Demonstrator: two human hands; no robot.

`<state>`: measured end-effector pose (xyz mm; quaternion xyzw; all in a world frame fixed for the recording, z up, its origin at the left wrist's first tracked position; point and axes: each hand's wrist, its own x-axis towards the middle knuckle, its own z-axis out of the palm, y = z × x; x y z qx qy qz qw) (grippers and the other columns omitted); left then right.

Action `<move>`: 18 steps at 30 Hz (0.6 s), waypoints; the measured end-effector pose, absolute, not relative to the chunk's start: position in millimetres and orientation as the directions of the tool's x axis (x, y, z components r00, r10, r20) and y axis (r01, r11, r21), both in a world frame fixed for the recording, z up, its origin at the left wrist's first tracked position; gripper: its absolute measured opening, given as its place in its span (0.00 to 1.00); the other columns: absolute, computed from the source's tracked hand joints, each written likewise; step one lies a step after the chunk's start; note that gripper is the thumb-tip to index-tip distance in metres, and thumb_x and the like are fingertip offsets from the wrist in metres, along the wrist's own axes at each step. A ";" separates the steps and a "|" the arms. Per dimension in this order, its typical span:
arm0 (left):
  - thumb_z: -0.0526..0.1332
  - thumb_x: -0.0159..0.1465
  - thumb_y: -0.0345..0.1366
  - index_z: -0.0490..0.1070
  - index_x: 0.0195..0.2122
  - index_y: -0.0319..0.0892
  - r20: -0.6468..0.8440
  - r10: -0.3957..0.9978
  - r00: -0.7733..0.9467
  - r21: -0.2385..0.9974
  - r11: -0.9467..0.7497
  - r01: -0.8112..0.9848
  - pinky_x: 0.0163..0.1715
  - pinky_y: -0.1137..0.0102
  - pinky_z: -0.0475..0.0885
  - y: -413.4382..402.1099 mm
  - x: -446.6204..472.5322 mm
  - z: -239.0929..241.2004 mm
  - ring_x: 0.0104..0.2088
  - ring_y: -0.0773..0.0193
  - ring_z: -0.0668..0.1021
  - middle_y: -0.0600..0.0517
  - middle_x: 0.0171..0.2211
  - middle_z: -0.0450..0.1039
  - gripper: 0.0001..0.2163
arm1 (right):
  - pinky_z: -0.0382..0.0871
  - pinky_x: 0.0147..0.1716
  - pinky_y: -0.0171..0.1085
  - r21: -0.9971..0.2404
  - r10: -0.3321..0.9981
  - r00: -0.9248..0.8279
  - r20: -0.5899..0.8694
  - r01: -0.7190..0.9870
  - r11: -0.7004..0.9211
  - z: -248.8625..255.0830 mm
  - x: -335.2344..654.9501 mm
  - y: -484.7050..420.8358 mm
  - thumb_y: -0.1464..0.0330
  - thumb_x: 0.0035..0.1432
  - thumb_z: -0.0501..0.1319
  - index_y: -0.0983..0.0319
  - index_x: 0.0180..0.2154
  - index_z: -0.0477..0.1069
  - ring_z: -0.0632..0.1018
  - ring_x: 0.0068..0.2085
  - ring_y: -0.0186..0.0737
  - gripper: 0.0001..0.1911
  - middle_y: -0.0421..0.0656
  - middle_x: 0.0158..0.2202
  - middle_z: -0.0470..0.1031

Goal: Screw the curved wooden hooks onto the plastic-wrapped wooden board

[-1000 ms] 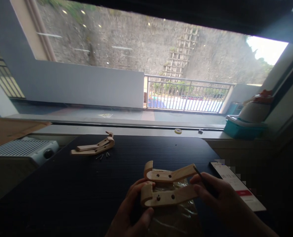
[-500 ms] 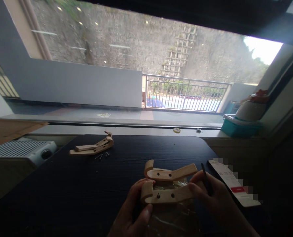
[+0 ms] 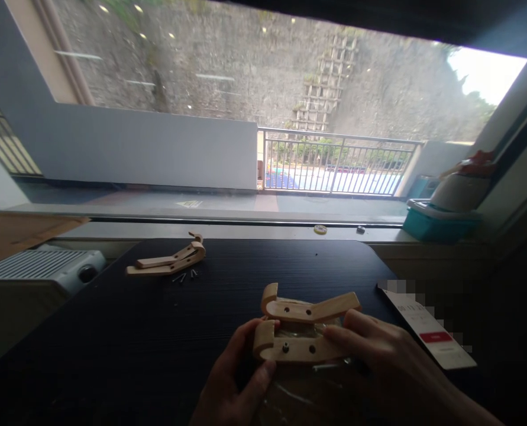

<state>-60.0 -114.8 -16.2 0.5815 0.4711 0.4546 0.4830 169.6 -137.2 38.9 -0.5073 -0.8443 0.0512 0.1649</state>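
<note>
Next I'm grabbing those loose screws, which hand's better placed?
Probably your left hand: it's nearer the loose screws, which lie beyond it, leftward. It holds the curved end of the near wooden hook, so your right hand, at the straight end, should steady that.

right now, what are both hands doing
Left hand: closed on the nearer pale, hook-ended wooden piece.
Right hand: closed over its other end; palm hidden, anything else cannot be told.

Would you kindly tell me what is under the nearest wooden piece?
Shiny clear plastic shows on both long sides of the nearest wooden piece, so it probably runs beneath. What lies directly under is covered by the piece, the left hand and the right hand.
</note>
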 end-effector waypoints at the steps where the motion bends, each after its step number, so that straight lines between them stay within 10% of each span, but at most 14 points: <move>1: 0.62 0.55 0.42 0.68 0.49 0.46 0.066 0.989 0.132 0.991 -0.081 0.109 0.49 0.69 0.70 -114.8 -60.4 -17.0 0.50 0.57 0.74 0.51 0.49 0.73 0.20 | 0.66 0.29 0.33 -0.252 0.878 -0.427 0.216 0.845 0.472 38.9 167.8 -137.1 0.66 0.57 0.58 0.57 0.43 0.70 0.74 0.34 0.37 0.11 0.43 0.37 0.71; 18: 0.64 0.53 0.44 0.70 0.46 0.43 0.006 1.000 0.010 1.000 -0.006 -0.001 0.42 0.68 0.74 -120.0 -50.8 -20.8 0.44 0.55 0.77 0.48 0.44 0.76 0.21 | 0.63 0.28 0.33 -0.268 0.951 -0.272 0.146 0.914 0.303 38.9 155.6 -146.2 0.69 0.52 0.58 0.56 0.35 0.70 0.73 0.32 0.36 0.06 0.40 0.34 0.70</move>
